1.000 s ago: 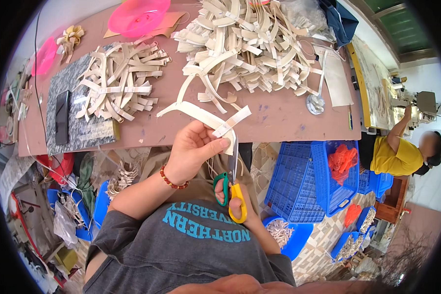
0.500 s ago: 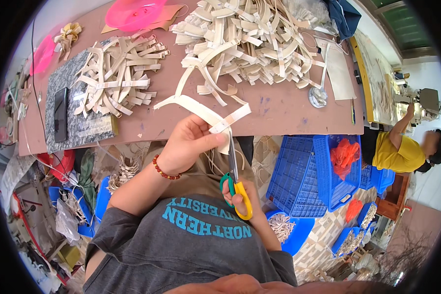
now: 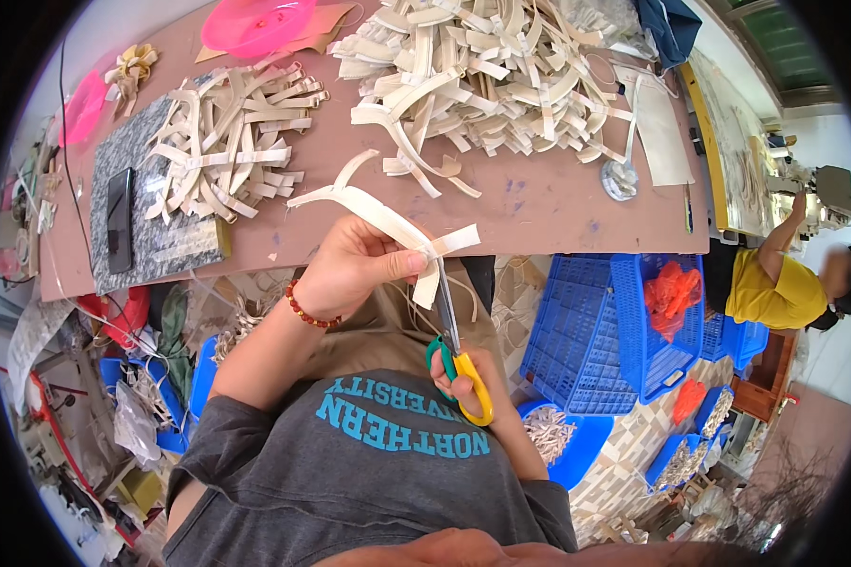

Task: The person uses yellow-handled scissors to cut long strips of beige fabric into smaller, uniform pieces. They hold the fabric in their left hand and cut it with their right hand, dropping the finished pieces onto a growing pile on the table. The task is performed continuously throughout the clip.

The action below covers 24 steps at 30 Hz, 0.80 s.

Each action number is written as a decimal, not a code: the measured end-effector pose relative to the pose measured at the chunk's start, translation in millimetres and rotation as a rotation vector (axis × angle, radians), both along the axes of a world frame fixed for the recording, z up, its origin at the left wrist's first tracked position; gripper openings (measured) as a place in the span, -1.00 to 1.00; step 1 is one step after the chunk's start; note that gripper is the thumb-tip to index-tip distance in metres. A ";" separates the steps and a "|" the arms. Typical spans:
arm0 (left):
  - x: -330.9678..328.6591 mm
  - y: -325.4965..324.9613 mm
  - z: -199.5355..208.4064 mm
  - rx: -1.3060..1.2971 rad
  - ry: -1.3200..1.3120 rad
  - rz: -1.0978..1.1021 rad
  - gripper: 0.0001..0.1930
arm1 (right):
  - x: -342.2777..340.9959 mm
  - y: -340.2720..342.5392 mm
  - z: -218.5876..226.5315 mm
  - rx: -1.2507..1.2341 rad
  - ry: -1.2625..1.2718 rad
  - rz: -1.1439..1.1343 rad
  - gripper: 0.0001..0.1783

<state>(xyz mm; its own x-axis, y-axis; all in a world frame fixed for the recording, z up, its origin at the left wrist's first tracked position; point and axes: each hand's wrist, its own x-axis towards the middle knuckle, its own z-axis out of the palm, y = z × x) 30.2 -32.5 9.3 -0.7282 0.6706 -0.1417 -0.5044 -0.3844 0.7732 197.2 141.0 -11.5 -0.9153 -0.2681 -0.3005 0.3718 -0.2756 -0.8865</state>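
Observation:
My left hand (image 3: 350,272) pinches a cream branched fabric strap (image 3: 388,219) between thumb and fingers, above the table's near edge. One arm of the strap points to the far left, a short one to the right, and a tail hangs down. In my right hand (image 3: 482,370) are scissors (image 3: 477,402) with one green and one yellow handle. Their blades point up, against the strap just right of my left thumb; the tips are hidden there. Ahead of my hands lies a large heap of similar cream straps (image 3: 501,90), with a smaller pile (image 3: 227,142) to the left.
On the brown table (image 3: 284,241), a black phone (image 3: 119,219) lies on a speckled stone slab (image 3: 165,265). Pink bowls (image 3: 258,26) stand at the back left. Blue crates (image 3: 577,331) stand on the floor at the right. Farther right, a person in yellow (image 3: 775,288) sits working.
My left hand has shifted slightly left and down and tilted the strap, so its right arm sits lower. The scissors have moved slightly down and right, with their blades still at the strap.

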 end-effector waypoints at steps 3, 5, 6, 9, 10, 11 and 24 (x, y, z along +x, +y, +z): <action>-0.7 -1.8 -1.5 -0.007 -0.004 -0.025 -0.81 | 1.5 0.9 1.4 0.003 -0.005 0.024 -0.45; -1.2 -3.1 -1.9 -0.028 0.008 -0.053 -0.80 | 1.2 1.3 3.8 0.007 -0.010 0.036 -0.42; -2.2 -3.9 -1.9 -0.042 0.024 -0.073 -0.80 | 0.3 1.8 5.0 0.004 -0.011 0.041 -0.40; -4.4 -4.2 2.6 -0.073 0.053 -0.129 -0.79 | -0.9 3.4 8.3 0.028 -0.033 0.052 -0.38; -5.2 -4.4 4.5 -0.082 0.059 -0.147 -0.79 | -1.0 4.2 9.0 0.041 -0.043 0.056 -0.38; -5.9 -5.3 5.3 -0.090 0.060 -0.161 -0.79 | -0.7 5.9 9.4 0.050 -0.029 0.062 -0.38; -13.3 -10.0 12.2 -0.158 0.121 -0.333 -0.78 | 1.9 17.2 3.7 0.123 -0.016 0.103 -0.53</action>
<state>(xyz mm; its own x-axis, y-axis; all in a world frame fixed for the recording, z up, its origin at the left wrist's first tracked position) 17.0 -42.5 21.4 -0.4919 0.8500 -0.1884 -0.4827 -0.0862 0.8715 199.1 158.2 -7.8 -0.8800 -0.3204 -0.3507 0.4063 -0.1253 -0.9051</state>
